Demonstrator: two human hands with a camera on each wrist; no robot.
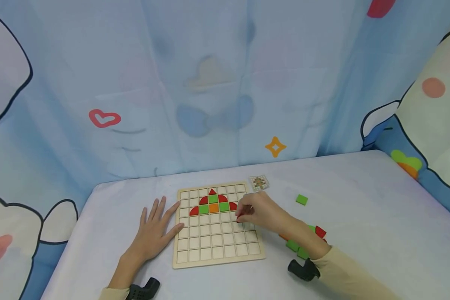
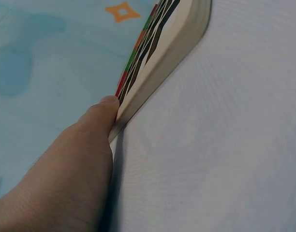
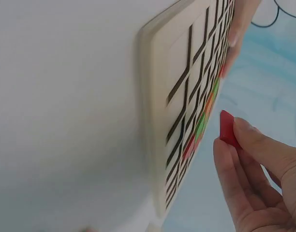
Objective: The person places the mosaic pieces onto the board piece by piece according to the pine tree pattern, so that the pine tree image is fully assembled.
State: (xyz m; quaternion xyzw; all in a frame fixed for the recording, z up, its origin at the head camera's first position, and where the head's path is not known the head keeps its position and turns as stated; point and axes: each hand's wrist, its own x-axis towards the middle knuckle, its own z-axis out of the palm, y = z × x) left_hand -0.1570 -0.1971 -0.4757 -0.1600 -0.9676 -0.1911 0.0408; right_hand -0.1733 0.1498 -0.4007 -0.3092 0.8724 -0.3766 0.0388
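Note:
A wooden grid board [image 1: 218,261] lies on the white cloth, with red, green and orange tiles set in its upper cells as a stepped triangle. Between thumb and fingers my right hand [image 1: 264,211] pinches a small red tile [image 3: 227,128], held just above the board's right side. My left hand [image 1: 152,234] lies flat with fingers spread, its thumb and index finger touching the board's left edge. The left wrist view shows the thumb [image 2: 97,118] against the board's side [image 2: 160,79].
A small pattern card [image 1: 259,182] lies beyond the board's top right corner. A lone green tile [image 1: 301,199] is to the right. Several loose green, red and orange tiles, among them a red one [image 1: 320,232], lie partly hidden under my right forearm. A printed blue curtain [image 1: 210,154] hangs behind.

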